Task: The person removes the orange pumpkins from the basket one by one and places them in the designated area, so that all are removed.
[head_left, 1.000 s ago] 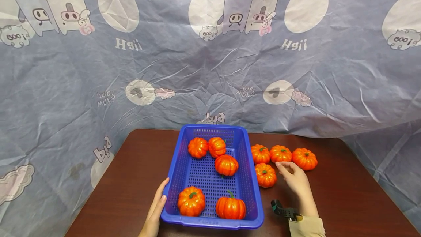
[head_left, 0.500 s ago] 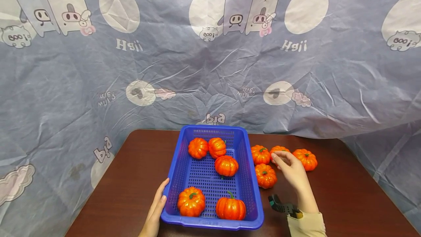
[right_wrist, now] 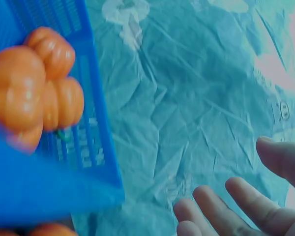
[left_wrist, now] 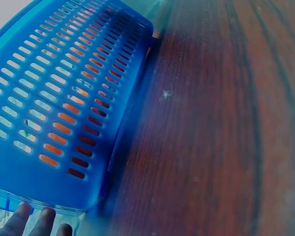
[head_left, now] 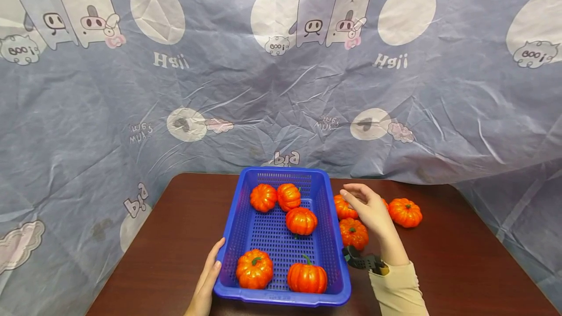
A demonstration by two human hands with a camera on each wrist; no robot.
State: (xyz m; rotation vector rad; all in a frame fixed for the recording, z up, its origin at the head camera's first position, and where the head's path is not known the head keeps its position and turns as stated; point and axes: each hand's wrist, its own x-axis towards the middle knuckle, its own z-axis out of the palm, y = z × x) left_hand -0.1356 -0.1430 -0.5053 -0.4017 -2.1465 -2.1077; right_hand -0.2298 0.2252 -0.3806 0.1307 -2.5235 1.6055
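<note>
Blue perforated plastic basket [head_left: 283,298] on brown worktop [head_left: 175,238], five orange ribbed pumpkins [head_left: 254,270] inside, four loose orange pumpkins [head_left: 405,212] right, right hand [head_left: 371,211] partly blocking them, fingers apart, unladen, left hand [head_left: 207,277] straight-fingered against basket's left side

Blue basket [head_left: 272,243], orange pumpkins [head_left: 254,274], red-brown table [head_left: 175,238], printed grey-blue cloth [head_left: 263,87].
We log green stems [head_left: 256,261] on orange, basket slot-patterned in one blue, table dark wood-grained; on the cloth we mark off-white circles [head_left: 407,13], grey and cream cartoon pigs [head_left: 316,18], pink clouds [head_left: 400,132], white lettering [head_left: 171,60]. Sleeve [head_left: 397,286] plain beige, wrist device [head_left: 366,261] mostly black.
</note>
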